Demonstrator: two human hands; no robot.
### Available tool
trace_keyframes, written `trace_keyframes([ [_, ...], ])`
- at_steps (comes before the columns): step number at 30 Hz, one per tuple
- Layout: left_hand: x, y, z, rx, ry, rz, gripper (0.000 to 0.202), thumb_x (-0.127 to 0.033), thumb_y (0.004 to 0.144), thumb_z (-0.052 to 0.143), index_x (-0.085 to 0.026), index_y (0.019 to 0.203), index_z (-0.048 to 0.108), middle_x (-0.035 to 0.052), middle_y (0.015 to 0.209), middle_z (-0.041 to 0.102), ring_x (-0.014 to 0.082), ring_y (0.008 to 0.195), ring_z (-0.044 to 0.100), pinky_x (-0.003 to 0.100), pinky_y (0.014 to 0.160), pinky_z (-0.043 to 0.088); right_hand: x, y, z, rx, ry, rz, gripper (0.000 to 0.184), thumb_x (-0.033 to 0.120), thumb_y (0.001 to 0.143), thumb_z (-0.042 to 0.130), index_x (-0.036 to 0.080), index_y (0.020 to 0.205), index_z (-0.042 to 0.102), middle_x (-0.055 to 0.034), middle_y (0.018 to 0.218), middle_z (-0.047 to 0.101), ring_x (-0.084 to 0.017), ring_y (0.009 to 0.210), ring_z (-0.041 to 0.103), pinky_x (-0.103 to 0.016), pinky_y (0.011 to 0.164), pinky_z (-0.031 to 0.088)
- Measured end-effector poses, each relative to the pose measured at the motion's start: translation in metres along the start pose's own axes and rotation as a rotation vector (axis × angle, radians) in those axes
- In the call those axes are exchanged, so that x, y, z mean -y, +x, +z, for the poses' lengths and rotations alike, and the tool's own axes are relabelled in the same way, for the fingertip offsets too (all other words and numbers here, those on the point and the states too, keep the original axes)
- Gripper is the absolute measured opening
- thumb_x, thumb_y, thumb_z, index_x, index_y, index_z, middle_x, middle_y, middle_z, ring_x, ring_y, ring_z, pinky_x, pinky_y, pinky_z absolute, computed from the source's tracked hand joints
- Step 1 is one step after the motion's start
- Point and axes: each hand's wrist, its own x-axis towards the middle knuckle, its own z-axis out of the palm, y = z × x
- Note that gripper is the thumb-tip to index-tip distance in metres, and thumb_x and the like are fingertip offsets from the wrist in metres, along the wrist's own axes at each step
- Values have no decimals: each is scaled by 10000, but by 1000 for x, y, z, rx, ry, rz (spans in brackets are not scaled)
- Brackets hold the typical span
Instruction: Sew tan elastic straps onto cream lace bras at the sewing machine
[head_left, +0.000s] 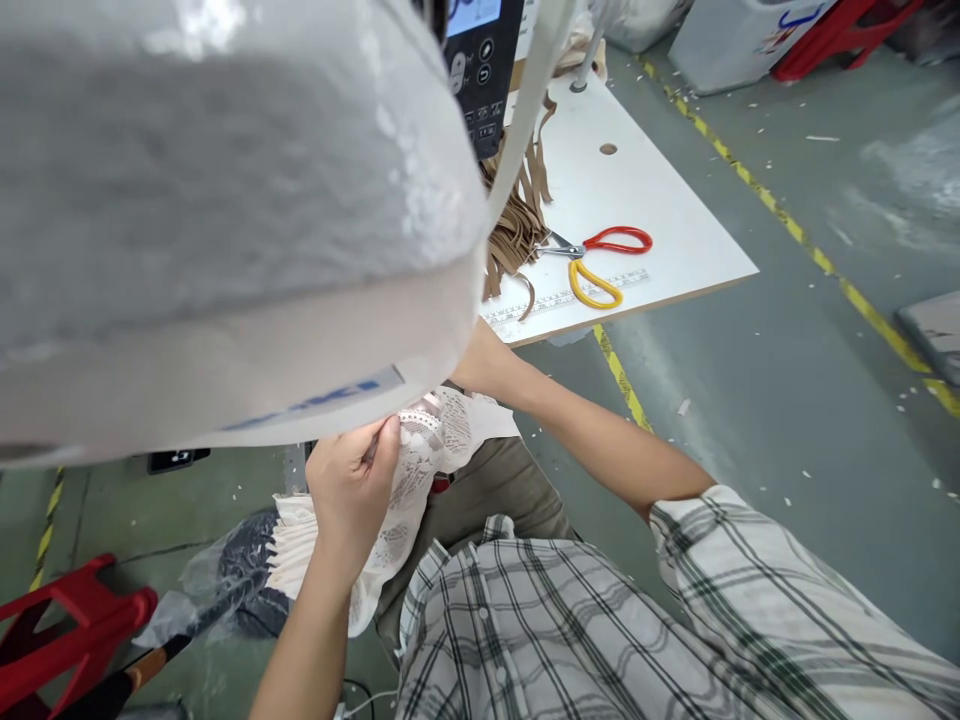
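Observation:
White lace fabric (409, 485) with a pale scalloped edging lies across my lap and runs up beneath the white sewing machine head (322, 340). My left hand (349, 485) is closed on the edging, with thumb and fingers pinched together just below the machine. Only the back and wrist of my right hand (480, 362) show, at the lower right side of the machine head. Its fingers are hidden behind the head, so their grip cannot be seen. The needle area is covered too.
On the white table (667, 230) lie scissors (581, 252) with red and yellow handles, beside a heap of brown strips (517, 215). A control panel (480, 80) stands behind the machine. Red stools (75, 630) and a pale bin (731, 45) are on the floor.

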Motion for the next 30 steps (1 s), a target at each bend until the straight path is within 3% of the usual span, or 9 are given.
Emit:
trace_keyframes([
  [7, 1, 1, 0, 2, 23, 11, 208, -312, 932, 624, -253, 993, 813, 35, 921, 758, 165, 852, 696, 235, 704, 481, -4, 2, 0, 35, -8, 10, 80, 229, 855, 528, 172, 839, 582, -65, 922, 611, -202, 884, 549, -332, 774, 424],
  [22, -4, 2, 0, 0, -2, -4, 189, -286, 926, 631, -252, 978, 810, 12, 837, 745, 153, 769, 671, 242, 708, 472, -4, 2, 1, 8, 37, 2, 36, 176, 813, 539, 198, 796, 517, -44, 907, 614, -178, 833, 525, -297, 734, 404],
  [30, -6, 1, -2, 0, -22, 6, 188, -245, 928, 633, -223, 1001, 804, 6, 764, 714, 143, 767, 661, 230, 711, 471, -5, -1, 4, -14, 71, 19, 57, 143, 775, 547, 187, 808, 563, -43, 933, 612, -171, 835, 499, -284, 721, 385],
])
